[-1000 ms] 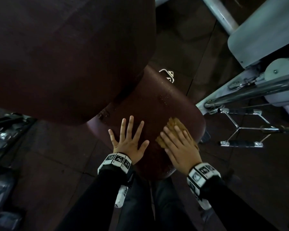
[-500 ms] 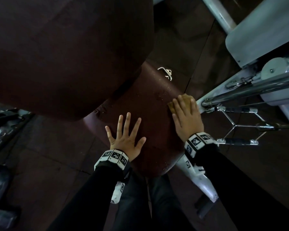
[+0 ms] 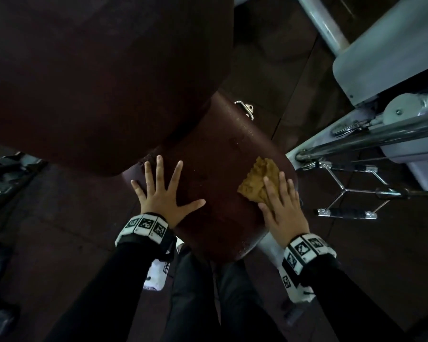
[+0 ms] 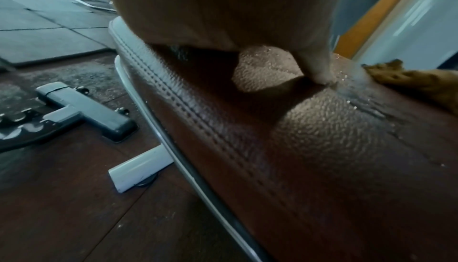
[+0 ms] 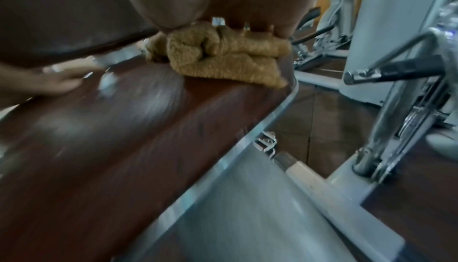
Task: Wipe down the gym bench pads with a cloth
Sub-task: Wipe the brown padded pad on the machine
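The tan cloth (image 3: 258,183) lies bunched on the right side of the brown seat pad (image 3: 215,193) of the bench, close to its edge. The right hand (image 3: 282,208) presses it down with straight fingers (image 3: 269,188), not gripping. The left hand (image 3: 163,196) is spread flat on the pad's left part, steadying. The cloth looks soft and light (it wrinkles under the palm), so flat pressure suits it better than a pinch; the beaded, wet vinyl probably lets it slide easily

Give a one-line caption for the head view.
Right hand presses a tan cloth onto the maroon seat pad; left hand lies flat beside it.
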Demonstrator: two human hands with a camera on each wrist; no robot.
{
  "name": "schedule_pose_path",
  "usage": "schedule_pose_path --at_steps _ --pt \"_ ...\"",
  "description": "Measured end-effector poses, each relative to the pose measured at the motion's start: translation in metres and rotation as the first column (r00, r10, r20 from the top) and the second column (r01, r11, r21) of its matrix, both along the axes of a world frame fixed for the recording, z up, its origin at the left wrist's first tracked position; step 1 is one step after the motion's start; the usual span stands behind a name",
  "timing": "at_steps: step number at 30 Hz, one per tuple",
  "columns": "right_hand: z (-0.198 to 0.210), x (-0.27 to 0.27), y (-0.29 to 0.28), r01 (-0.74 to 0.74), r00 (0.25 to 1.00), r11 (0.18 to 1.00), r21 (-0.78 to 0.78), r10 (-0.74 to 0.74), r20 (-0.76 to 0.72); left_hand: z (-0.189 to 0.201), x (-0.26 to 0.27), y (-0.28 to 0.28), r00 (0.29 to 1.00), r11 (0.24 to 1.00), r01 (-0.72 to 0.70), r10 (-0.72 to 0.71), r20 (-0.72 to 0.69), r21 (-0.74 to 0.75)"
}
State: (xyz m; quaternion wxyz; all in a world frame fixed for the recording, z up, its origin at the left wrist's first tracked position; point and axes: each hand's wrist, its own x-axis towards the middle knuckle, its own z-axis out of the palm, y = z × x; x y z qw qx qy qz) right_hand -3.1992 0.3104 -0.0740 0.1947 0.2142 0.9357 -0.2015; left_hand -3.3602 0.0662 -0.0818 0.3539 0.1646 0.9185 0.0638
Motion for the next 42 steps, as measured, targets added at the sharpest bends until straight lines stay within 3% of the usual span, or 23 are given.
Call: schedule_pose_path --at_steps 7,14,18,22,28,34,38,42 --pt "-0.004 -0.109 0.026 0.107 0.994 0.994 0.002 -0.107 -0.006 0.004 -0.007 0.004 0.989 1.0 -0.007 0.009 0.146 -0.011" --pt "-0.005 -0.22 0.005 -0.097 0.994 0.995 -0.038 0.095 -0.052 0.007 -0.012 0.005 0.974 1.0 0.002 0.002 0.227 -0.017" --pt "-0.006 -0.206 -0.03 -0.301 0.949 0.953 0.029 0.302 -0.084 0.008 -0.013 0.006 0.969 1.0 0.005 0.002 0.245 -0.028" --pt "-0.001 -0.146 -0.038 -0.354 0.926 0.935 0.019 0.353 -0.136 0.008 -0.014 0.007 0.97 0.999 0.011 0.0 0.244 -0.047" --pt "0.002 -0.115 0.012 -0.155 0.983 0.988 0.024 0.157 -0.094 0.006 -0.015 0.006 0.965 0.999 0.009 0.003 0.262 -0.045" --pt "-0.007 -0.181 0.015 0.012 0.994 0.999 -0.035 -0.016 -0.11 0.004 -0.014 0.005 0.966 1.0 0.008 -0.001 0.257 -0.027" --pt "-0.003 -0.217 -0.012 -0.134 0.984 0.99 -0.033 0.129 -0.124 0.005 -0.013 0.006 0.97 0.999 0.007 0.001 0.241 -0.031" --pt "-0.001 -0.19 -0.043 -0.32 0.94 0.947 0.006 0.318 -0.121 0.006 -0.014 0.006 0.969 0.999 0.01 0.0 0.246 -0.04"
